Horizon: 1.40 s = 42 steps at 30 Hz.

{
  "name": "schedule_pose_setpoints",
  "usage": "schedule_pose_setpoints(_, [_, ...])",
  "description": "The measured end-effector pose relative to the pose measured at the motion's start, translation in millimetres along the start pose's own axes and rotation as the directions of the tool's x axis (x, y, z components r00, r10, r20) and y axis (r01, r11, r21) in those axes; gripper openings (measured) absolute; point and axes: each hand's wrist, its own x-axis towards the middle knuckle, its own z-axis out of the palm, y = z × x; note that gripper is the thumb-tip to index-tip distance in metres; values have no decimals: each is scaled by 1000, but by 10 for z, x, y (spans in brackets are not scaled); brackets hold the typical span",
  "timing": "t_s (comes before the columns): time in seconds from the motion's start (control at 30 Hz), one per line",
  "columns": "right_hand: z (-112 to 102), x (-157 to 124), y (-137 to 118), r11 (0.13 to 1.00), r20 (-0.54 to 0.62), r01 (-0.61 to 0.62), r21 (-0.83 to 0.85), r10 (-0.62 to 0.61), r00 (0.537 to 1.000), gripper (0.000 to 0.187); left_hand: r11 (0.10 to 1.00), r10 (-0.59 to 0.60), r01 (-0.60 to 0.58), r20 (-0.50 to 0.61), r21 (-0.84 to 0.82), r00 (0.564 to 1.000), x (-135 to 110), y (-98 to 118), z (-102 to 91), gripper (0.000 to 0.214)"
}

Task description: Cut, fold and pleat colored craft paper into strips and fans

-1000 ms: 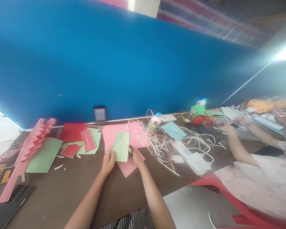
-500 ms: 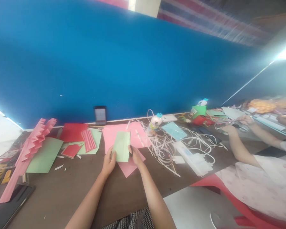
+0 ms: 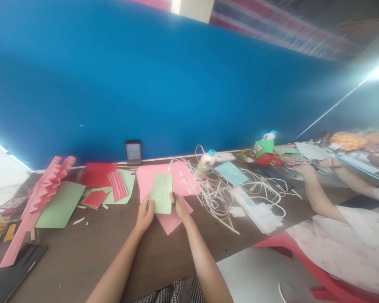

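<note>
A light green sheet of paper, upright and narrow, is held between my two hands over the table. My left hand grips its lower left edge, thumb on the front. On the opposite edge, my right hand pinches the paper, and a small dark thing too unclear to name shows at its fingers. Beneath and behind lie pink paper sheets, one with a corner pointing toward me between my wrists.
To the left are a pleated pink paper strip, red paper, paper scraps and a phone. White cables, a glue bottle and a power strip lie right. Another person's arm reaches in farther right.
My hands and the green paper stay almost in place. The other person's hands at the right have shifted slightly, and the pale sheet near them has moved a little.
</note>
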Motion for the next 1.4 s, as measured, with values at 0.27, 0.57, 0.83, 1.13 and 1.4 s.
schedule_pose_setpoints(0.27, [7, 6, 0, 1000, 9, 20, 21, -20, 1000, 54, 1000, -3, 3, 7, -12, 1000, 3, 18, -4, 43])
schedule_pose_setpoints(0.57, [0, 2, -5, 995, 22, 39, 91, -41, 999, 51, 1000, 19, -18, 10, -9, 1000, 1, 20, 4, 43])
schedule_pose_setpoints(0.83, [8, 21, 60, 993, 20, 49, 109, -52, 998, 51, 1000, 4, -5, 23, 10, 1000, 4, -6, 3, 44])
schedule_pose_setpoints(1.13, [14, 22, 102, 998, -16, 45, 40, -44, 999, 55, 1000, 2, -3, 7, 23, 1000, 7, 18, 4, 44])
schedule_pose_setpoints(1.4, [15, 23, 83, 1000, -30, 26, -6, -27, 999, 59, 1000, 3, -3, 16, 4, 1000, 3, 10, -1, 43])
